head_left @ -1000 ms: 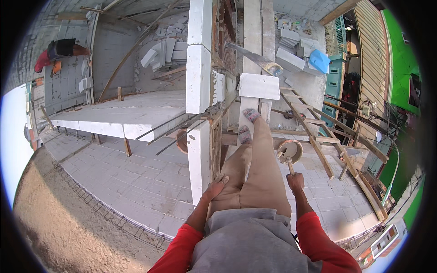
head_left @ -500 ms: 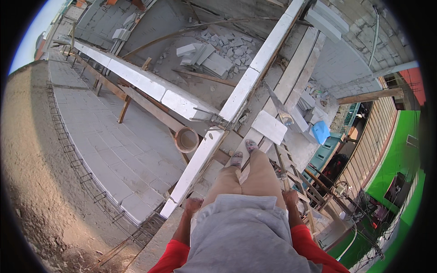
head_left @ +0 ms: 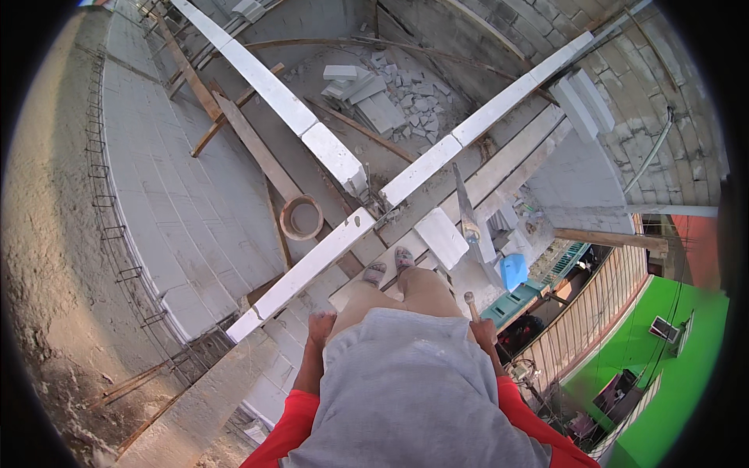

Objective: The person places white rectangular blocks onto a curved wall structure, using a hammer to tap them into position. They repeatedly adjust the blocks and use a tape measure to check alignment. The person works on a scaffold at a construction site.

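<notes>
My right hand point(head_left: 484, 332) hangs by my right thigh, closed round a short wooden handle-like stick point(head_left: 470, 303); whatever is on its lower end is hidden. By the other thigh is my left hand point(head_left: 321, 326), its fingers curled; I cannot see whether anything lies in them. My sandalled feet stand on planks beside a pale rectangular block point(head_left: 443, 238). To the right of that block lies a handsaw point(head_left: 466, 209). Left of my feet runs a low wall of white blocks point(head_left: 304, 271), nearest my left hand.
A round bucket point(head_left: 317, 225) sits left beyond the wall. Broken blocks point(head_left: 417, 101) lie heaped ahead in a sunken bay. A blue object point(head_left: 513, 271) is at the right, by a drop toward a corrugated roof point(head_left: 597, 300). Rebar point(head_left: 129, 273) sticks out along the left ledge.
My view and body have turned to the right, so the walls, bucket and saw sit further left. The stick in my right hand shows more plainly. Both arms stay lowered.
</notes>
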`<state>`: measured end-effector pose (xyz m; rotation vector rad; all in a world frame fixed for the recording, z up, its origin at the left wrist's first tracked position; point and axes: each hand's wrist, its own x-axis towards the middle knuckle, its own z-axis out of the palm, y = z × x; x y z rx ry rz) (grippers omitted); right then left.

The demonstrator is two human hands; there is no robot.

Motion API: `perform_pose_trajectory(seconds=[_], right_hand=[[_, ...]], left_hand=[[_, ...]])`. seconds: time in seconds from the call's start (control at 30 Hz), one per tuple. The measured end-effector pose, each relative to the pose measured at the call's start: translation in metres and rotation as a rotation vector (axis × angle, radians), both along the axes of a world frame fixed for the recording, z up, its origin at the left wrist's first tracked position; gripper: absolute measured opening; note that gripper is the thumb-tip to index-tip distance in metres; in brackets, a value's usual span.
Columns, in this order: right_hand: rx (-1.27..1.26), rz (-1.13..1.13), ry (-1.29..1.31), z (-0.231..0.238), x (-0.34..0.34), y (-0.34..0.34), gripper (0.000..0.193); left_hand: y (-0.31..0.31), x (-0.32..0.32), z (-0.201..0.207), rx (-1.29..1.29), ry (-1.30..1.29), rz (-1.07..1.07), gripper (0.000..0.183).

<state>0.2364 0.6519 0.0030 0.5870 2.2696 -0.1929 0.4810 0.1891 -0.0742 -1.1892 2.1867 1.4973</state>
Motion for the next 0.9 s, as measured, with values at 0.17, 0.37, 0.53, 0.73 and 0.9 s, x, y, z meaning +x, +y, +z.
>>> perform_pose_trajectory(seconds=[0.17, 0.37, 0.53, 0.73, 0.9], right_hand=[[0.001, 0.015, 0.032, 0.001, -0.004, 0.015, 0.059], [-0.015, 0.012, -0.079, -0.068, 0.033, 0.067, 0.06], [0.093, -0.023, -0.022, -0.162, 0.097, 0.226, 0.045], [0.016, 0.128, -0.156, -0.08, 0.081, 0.163, 0.042], [0.016, 0.154, 0.0, 0.016, 0.041, 0.09, 0.039]], left_hand=[[0.02, -0.031, 0.026, 0.069, -0.217, 0.054, 0.045], [0.012, -0.051, 0.007, 0.122, -0.19, 0.435, 0.04], [0.003, -0.137, -0.035, 0.361, -0.085, 0.505, 0.031], [-0.025, -0.155, -0.049, 0.261, -0.022, 0.508, 0.03], [0.0, -0.131, -0.04, 0.181, -0.185, 0.354, 0.056]])
